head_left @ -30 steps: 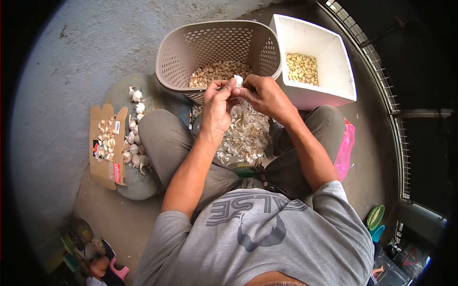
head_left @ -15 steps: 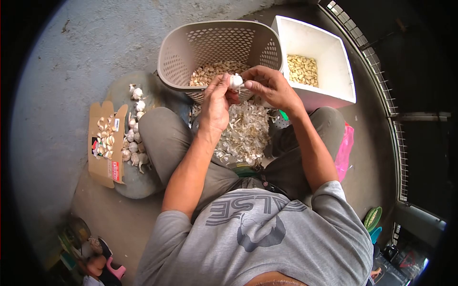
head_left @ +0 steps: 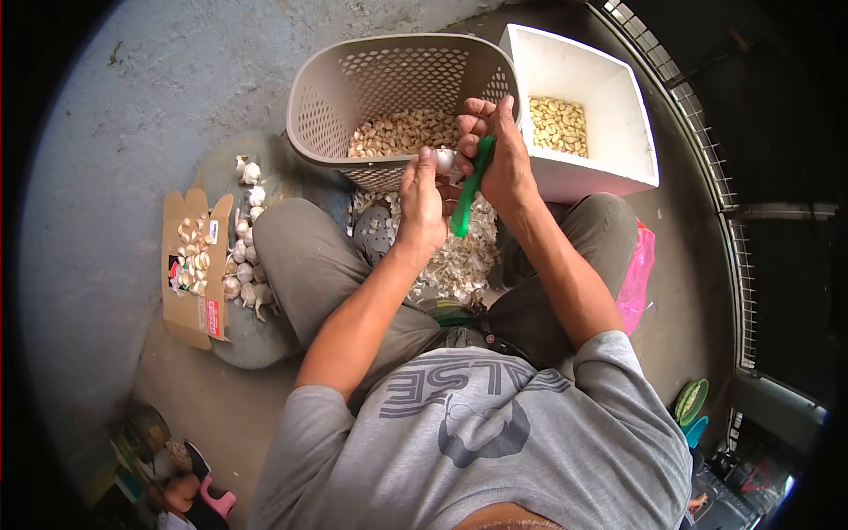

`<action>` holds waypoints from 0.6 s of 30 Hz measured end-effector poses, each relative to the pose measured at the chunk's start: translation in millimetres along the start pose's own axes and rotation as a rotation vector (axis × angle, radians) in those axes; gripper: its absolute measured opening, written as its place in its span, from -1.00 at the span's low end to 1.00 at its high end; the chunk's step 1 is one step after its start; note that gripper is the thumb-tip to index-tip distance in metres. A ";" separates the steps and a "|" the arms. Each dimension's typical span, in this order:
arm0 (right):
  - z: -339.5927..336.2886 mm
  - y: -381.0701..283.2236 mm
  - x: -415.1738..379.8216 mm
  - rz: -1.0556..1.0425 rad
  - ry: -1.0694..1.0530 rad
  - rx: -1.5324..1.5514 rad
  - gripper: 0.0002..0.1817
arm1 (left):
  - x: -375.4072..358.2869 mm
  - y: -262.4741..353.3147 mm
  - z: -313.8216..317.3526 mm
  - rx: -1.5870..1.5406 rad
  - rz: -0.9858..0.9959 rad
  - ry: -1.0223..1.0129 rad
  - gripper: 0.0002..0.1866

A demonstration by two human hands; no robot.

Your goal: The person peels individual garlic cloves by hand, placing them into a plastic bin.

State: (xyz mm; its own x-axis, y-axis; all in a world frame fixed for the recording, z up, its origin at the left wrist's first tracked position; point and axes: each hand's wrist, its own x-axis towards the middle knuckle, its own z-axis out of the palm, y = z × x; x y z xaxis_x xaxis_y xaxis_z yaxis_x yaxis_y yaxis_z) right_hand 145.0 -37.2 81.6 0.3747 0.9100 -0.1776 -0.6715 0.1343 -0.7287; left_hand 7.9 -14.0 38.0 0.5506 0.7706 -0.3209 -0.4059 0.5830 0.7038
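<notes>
My left hand (head_left: 425,205) is closed around a white garlic bulb (head_left: 444,160) at its fingertips, just over the near rim of the brown basket (head_left: 305,124). Close beside it, my right hand (head_left: 502,163) has a bright green handle (head_left: 473,185) against its palm, with the fingers curled near the bulb. No blade shows on the handle. Many garlic cloves (head_left: 402,132) lie inside the basket. Beneath my hands, between my legs, spreads a heap of papery garlic skins (head_left: 468,256).
Pale peeled cloves (head_left: 558,126) lie in a white foam box (head_left: 618,168) at right. At left, whole garlic bulbs (head_left: 243,265) and a cardboard piece (head_left: 181,322) bearing cloves rest on a rounded surface. A pink plastic bag (head_left: 638,278) sits beside my right knee.
My right hand has turned palm inward, bringing the green handle into full view; only a bit showed by the wrist before. My left hand has shifted slightly right and down with the garlic bulb.
</notes>
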 end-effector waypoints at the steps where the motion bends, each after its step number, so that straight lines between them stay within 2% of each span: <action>1: 3.9 1.4 -0.9 -0.010 -0.007 -0.011 -0.36 | 6.4 -4.4 -6.2 -0.028 0.024 0.016 -0.62; 3: 15.0 9.4 -3.0 -0.031 -0.021 -0.032 -0.38 | 11.0 -8.6 -8.9 -0.098 0.060 0.053 -0.62; 6: 26.2 16.4 -14.4 0.005 -0.151 -0.003 -0.46 | 10.6 -3.8 -4.3 -0.221 0.069 0.083 -0.60; 10: 22.5 23.4 -18.4 0.109 -0.341 -0.033 -0.58 | 8.4 9.7 2.5 -0.174 0.146 0.132 -0.62; 13: 21.5 15.7 -18.9 -0.001 -0.347 -0.263 -0.76 | 5.7 10.2 -3.0 -0.064 0.202 0.057 -0.57; 15: 13.2 8.6 -16.7 0.004 -0.381 -0.173 -0.80 | 6.8 11.0 -4.9 -0.058 0.196 0.043 -0.55; 17: 22.5 -17.6 -25.3 -0.014 -0.289 -0.251 -0.80 | 12.0 13.7 -5.9 -0.121 0.151 0.068 -0.55; 18: 14.5 -24.9 -22.5 -0.116 -0.271 -0.490 -0.78 | 9.7 19.1 -6.4 -0.117 0.123 0.059 -0.54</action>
State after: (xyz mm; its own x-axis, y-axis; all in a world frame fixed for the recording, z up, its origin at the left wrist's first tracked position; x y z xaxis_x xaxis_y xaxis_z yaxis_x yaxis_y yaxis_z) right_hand 144.0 -55.4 113.3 0.2078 0.9768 0.0509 -0.2370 0.1008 -0.9663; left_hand 0.8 6.3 44.3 0.4494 0.8497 -0.2758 -0.5518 0.5068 0.6623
